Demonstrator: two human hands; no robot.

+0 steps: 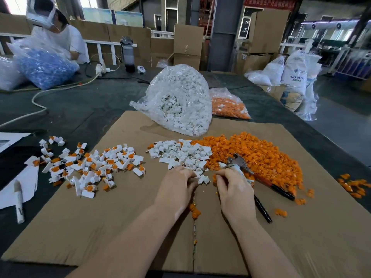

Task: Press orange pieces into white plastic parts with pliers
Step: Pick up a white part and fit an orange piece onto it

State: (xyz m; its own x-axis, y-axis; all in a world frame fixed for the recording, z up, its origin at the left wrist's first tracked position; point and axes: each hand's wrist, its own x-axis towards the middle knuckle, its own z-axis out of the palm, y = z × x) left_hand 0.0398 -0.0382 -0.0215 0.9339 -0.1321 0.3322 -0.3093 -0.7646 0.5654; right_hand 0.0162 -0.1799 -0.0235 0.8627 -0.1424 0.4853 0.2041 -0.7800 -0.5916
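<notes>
Both hands are seen low in the centre of the frame, resting on a flattened sheet of cardboard (124, 223). The left hand (176, 189) has its fingers curled inward around a small white plastic part (195, 179), only an edge of which shows at the fingertips. The right hand (233, 189) is curled as well, with an orange piece (215, 178) pinched at its fingertips, and the pliers (259, 178) are held in the same hand, their metal head pointing up and left above the knuckles and their dark handles trailing toward the lower right. The two hands are close together but apart.

Just above the hands a loose pile of white parts (180, 154) is spread on the cardboard, and touching its right side lies a far larger heap of orange pieces (259, 153). At centre left a scatter of assembled parts (94, 167), white with orange showing inside, is spread across the cardboard edge and the dark table (80, 109).

Above the piles a clear bag of white parts (176, 101) is slumped, with a clear bag of orange pieces (228, 105) just to its right. A marker (19, 201) lies at the lower left. In the upper left another person (60, 35) is seated behind a bag of blue parts (44, 65)
</notes>
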